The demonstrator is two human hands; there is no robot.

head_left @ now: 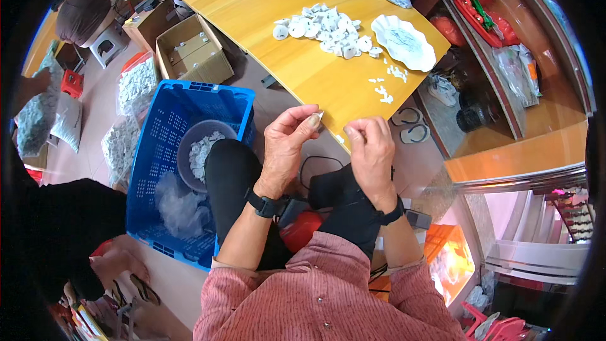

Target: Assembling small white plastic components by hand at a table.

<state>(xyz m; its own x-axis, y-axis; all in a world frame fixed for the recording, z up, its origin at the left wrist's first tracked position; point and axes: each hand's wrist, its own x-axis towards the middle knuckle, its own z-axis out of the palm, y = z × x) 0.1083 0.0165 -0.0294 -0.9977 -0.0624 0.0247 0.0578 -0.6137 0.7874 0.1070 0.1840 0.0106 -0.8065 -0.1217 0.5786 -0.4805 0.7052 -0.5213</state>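
My left hand [289,141] is raised at the near corner of the yellow wooden table [284,69]. Its thumb and forefinger pinch a small white plastic piece [320,114]. Just to the right, my right hand [374,155] has its thumb and fingers pressed together; what lies between them, if anything, is hidden. A tiny white part [340,139] shows at the table edge beside it. Farther up lie several loose little white parts [383,93], a heap of round white plastic pieces [325,28], and a scalloped white plate [424,59] bearing thin dark slivers, perhaps pins.
Left of my knees stands a blue crate [140,183] with a bowl [183,151] of white pieces and clear plastic film [180,208]. Behind it are a cardboard box [218,68] and filled bags [136,85]. A person in black [76,227] is close at left; shelves [489,82] stand right.
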